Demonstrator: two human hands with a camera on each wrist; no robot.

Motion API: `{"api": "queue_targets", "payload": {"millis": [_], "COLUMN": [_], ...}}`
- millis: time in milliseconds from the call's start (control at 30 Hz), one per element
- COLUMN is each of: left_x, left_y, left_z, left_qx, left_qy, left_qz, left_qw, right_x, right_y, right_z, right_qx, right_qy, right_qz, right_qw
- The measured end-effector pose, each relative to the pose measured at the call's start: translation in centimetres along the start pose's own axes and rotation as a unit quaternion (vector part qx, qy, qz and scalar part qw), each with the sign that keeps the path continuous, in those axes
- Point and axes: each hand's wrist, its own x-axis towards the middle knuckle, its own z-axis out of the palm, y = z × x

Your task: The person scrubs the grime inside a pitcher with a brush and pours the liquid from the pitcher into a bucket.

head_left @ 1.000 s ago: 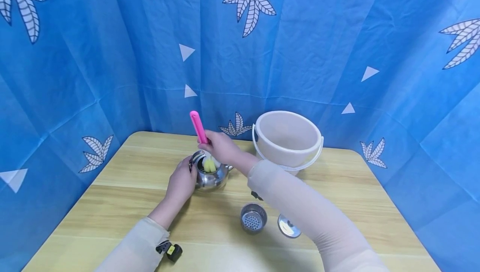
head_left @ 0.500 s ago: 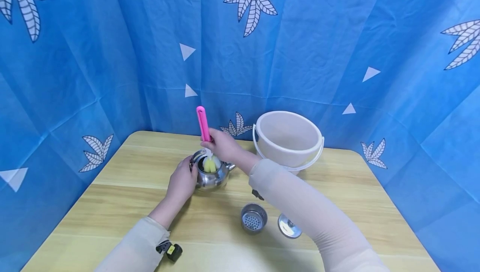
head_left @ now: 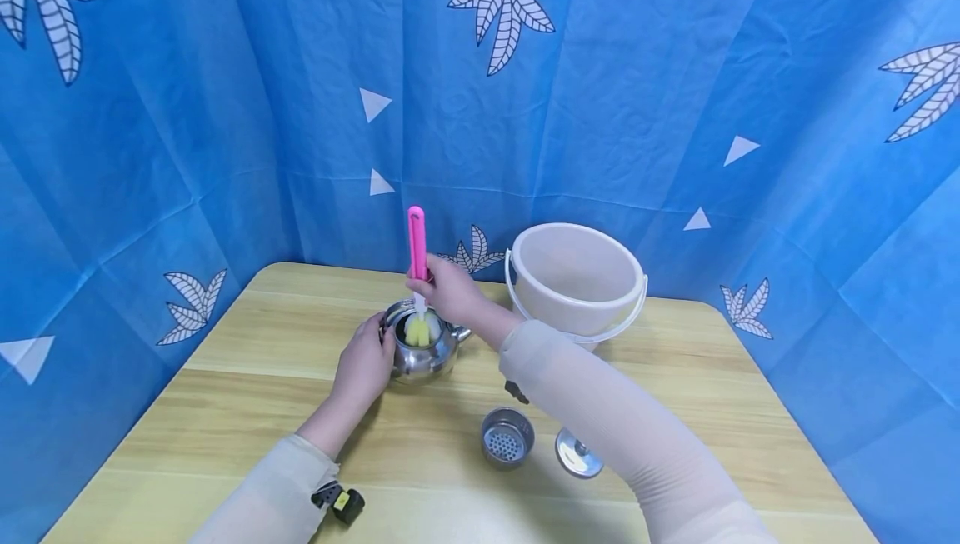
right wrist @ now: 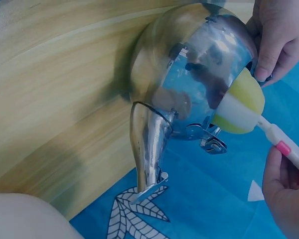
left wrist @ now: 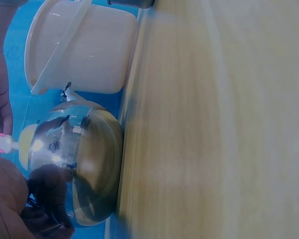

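Note:
A shiny steel teapot (head_left: 424, 362) stands on the table, its lidless mouth upward and its spout (right wrist: 152, 144) on the side away from my left hand. My left hand (head_left: 367, 365) grips the teapot's handle at the left; the handle is mostly hidden by the fingers. In my right hand (head_left: 452, 290) is a cleaning brush (head_left: 417, 244) with a pink and white handle, held nearly upright over the mouth. Its yellow and white sponge head (right wrist: 246, 102) sits partly inside the teapot; the lower part is out of sight.
A white bucket (head_left: 577, 311) with its bail handle down stands at the back right. Nearer me are a perforated metal strainer (head_left: 507, 437) and a round metal lid (head_left: 576, 456), close to my right forearm. Blue curtain (head_left: 330, 111) surrounds the wooden table (head_left: 247, 411).
The brush handle's top has swung right, from a left lean to nearly upright, and my right hand has shifted slightly right with it. The teapot and left hand keep their place.

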Motion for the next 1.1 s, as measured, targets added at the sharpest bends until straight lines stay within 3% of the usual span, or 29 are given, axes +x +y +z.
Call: {"api": "queue_targets", "payload": {"millis": [1100], "left_x": [0.0], "left_y": [0.1], "left_z": [0.0], "left_qx": [0.010], "left_qy": [0.001], "left_qz": [-0.002], "left_qw": [0.9999], "right_x": [-0.7], "right_y": [1.0], "right_z": [0.7], "right_qx": [0.076], "right_qy": [0.074], "right_qz": [0.058], "right_qw": [0.993]}}
